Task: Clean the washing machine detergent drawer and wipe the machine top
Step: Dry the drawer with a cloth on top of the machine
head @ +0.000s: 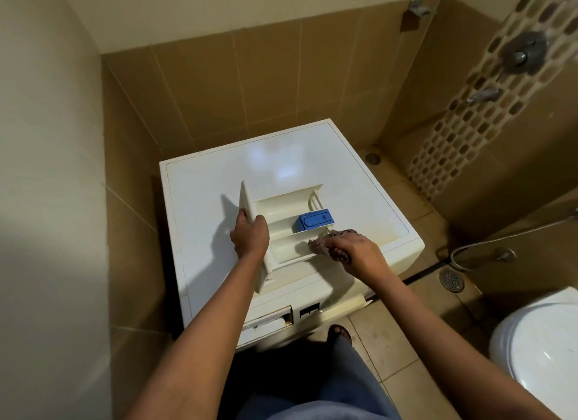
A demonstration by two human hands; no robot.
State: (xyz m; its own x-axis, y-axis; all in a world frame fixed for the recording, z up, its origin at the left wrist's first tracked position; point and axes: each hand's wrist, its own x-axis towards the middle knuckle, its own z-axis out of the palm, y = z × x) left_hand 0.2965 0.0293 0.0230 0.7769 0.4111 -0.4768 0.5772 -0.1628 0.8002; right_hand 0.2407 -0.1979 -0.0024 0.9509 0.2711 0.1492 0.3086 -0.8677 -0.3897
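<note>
We have the drawer (278,205) lying on the machine top (250,160), and our left hand (250,236) is curled round its front panel to brace it. Our right hand (356,251) grips a bunched cloth (322,244) at the right end of the nearest compartment. To do this well, we should pin the drawer firmly and drag the cloth along the whole trough into its corners. Then we should work around the blue insert (314,221), where residue probably collects.

Bare forearms (206,322) stretched toward 12 o'clock; left grip (250,236) clasped tight, right grip (353,251) at its 3 o'clock, fingers curled.
</note>
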